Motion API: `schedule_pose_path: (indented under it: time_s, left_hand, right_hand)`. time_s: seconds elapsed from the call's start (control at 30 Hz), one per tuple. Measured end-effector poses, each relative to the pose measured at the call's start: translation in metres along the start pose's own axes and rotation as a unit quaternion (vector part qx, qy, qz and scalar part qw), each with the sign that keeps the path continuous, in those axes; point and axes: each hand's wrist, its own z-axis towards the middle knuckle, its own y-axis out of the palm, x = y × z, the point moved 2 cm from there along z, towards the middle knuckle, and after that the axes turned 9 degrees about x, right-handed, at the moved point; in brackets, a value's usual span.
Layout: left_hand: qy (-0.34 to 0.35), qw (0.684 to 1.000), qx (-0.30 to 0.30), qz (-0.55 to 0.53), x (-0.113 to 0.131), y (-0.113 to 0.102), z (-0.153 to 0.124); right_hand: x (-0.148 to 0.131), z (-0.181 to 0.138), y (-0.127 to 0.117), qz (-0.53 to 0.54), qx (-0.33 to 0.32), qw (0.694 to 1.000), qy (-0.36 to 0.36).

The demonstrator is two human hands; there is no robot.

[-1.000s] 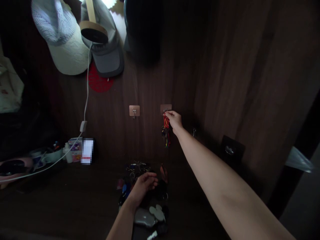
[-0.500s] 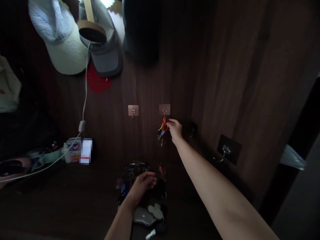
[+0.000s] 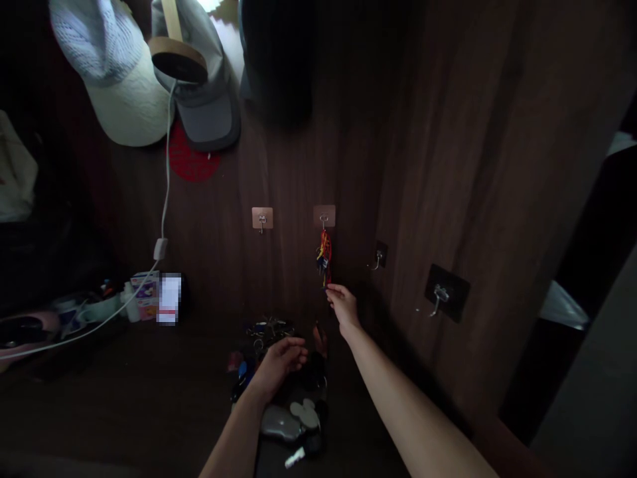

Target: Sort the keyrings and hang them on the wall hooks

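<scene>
At the far left, around 9 o'clock, a white cable [image 3: 166, 179] runs down the wooden wall [image 3: 413, 133] past a white plug [image 3: 160, 249] to a small printed box [image 3: 144, 295] on the dark worktop [image 3: 99, 392]. Above it, near 11 o'clock, hang a white cap [image 3: 117, 86] and a grey cap [image 3: 209, 113], with a round red mat [image 3: 192, 162] just below them. At 6 o'clock the left hand [image 3: 279, 365] lies palm down over a heap of keys [image 3: 266, 335], its grip loosely curled; whether it holds anything cannot be told. A grey fob [image 3: 279, 423] and a mouse-eared white fob [image 3: 304, 413] lie just below that hand. Near the centre, a bunch of keys [image 3: 324, 255] with red and yellow cords hangs straight down from the hook on a copper-coloured plate [image 3: 324, 216]. The right hand [image 3: 342, 309] is just below it, its grip drawn nearly together, and the fingertips [image 3: 329, 288] are right at the bunch's lower end; contact cannot be told. Toward 3 o'clock, a black plate [image 3: 446, 292] carries an empty metal hook.
</scene>
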Motion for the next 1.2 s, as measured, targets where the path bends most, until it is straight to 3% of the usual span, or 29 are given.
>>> schedule_pose_path:
  time_s: [0.2, 0.47, 0.67, 0.77, 0.87, 0.97, 1.2]
  left_hand:
    - [0.009, 1.000, 0.024, 0.001, 0.008, 0.001, -0.004]
    - [0.071, 0.990, 0.120, -0.027, 0.013, -0.008, -0.001]
    - [0.186, 0.948, 0.256, 0.023, 0.022, -0.022, 0.000]
    - [0.224, 0.928, 0.289, 0.073, 0.024, -0.024, -0.002]
    - [0.247, 0.915, 0.291, 0.132, 0.025, -0.022, -0.003]
    - [0.259, 0.909, 0.256, 0.203, 0.025, -0.018, -0.004]
    - [0.250, 0.912, 0.203, 0.255, 0.022, -0.015, -0.003]
  right_hand:
    - [0.019, -0.016, -0.016, -0.019, -0.011, 0.999, 0.024]
    - [0.039, -0.029, -0.031, -0.042, -0.019, 0.999, 0.028]
    - [0.056, -0.039, -0.039, -0.063, -0.021, 0.998, 0.006]
    - [0.058, -0.045, -0.038, -0.091, -0.057, 0.993, -0.041]
    - [0.057, -0.052, -0.037, -0.120, -0.093, 0.986, -0.074]
    - [0.054, -0.056, -0.037, -0.166, -0.120, 0.974, -0.098]
    - [0.049, -0.055, -0.046, -0.286, -0.226, 0.915, -0.175]
